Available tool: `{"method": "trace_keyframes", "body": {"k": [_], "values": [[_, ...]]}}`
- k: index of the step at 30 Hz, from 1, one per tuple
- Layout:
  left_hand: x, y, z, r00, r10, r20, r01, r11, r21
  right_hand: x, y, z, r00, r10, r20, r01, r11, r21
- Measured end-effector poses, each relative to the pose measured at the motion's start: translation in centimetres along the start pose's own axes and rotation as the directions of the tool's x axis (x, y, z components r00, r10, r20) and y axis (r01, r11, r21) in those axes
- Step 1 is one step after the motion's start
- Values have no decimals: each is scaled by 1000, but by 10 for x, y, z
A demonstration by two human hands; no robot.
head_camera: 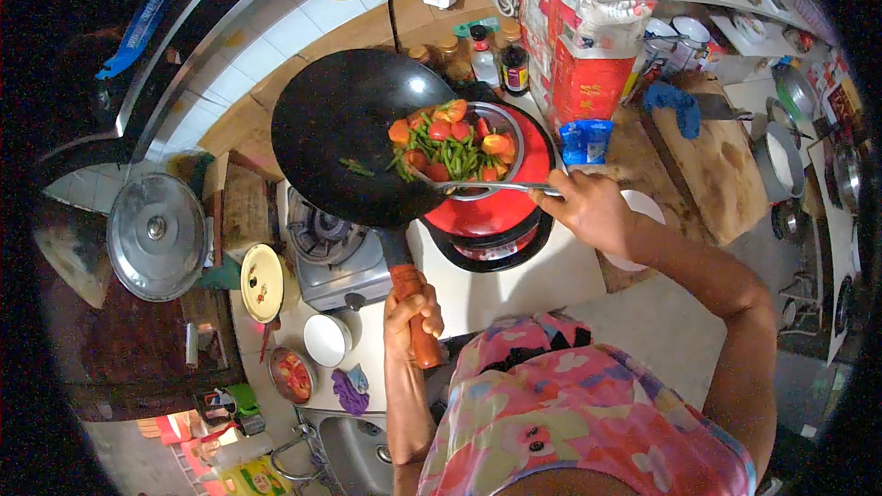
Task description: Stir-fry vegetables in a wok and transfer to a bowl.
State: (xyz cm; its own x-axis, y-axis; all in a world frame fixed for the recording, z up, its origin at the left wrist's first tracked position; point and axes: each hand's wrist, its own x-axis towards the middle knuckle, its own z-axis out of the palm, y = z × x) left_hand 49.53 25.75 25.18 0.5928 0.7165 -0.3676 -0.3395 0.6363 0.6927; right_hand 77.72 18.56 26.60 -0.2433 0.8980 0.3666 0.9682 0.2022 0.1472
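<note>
My left hand (pixel 413 313) grips the wooden handle (pixel 417 344) of a black wok (pixel 331 131), which is tilted with its rim over a bowl. In my right hand (pixel 586 203) is a metal utensil (pixel 510 187); its head is hidden at the food by the wok's edge. Tomato pieces and cut green beans (pixel 458 151) fill the bowl (pixel 517 145), which stands on a round red-topped appliance (pixel 482 217). A few bits of green bean (pixel 356 167) cling to the wok's inside.
Left of the wok is a gas burner (pixel 331 227), with a lidded cream pot (pixel 262 284) and a white bowl (pixel 327 340) nearby. Sauce bottles (pixel 485 62) line the back. A cleaver (pixel 716 112) and blue cloth (pixel 674 109) rest on a cutting board (pixel 716 179). A sink (pixel 351 451) is at lower left.
</note>
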Motion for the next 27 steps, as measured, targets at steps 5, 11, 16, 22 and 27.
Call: {"method": "trace_keyframes", "body": {"k": [5,11,16,22,27], "values": [[-2,-2,0,1000,15,-4,-15,1000,20,-7,8,0,1000,5,-27,-5,1000,-2],[-7,-3,0,1000,21,-11,-20,999,40,-15,16,-9,1000,9,3,-9,1000,3],[-10,-3,0,999,25,-22,-23,998,56,-21,24,-14,999,29,-16,-28,998,50],[-13,-1,-3,1000,22,-22,-20,996,86,-29,32,-29,992,104,69,-108,992,66],[-17,1,-6,999,30,-16,-28,996,84,-22,39,-33,940,300,163,-324,934,147]]}}
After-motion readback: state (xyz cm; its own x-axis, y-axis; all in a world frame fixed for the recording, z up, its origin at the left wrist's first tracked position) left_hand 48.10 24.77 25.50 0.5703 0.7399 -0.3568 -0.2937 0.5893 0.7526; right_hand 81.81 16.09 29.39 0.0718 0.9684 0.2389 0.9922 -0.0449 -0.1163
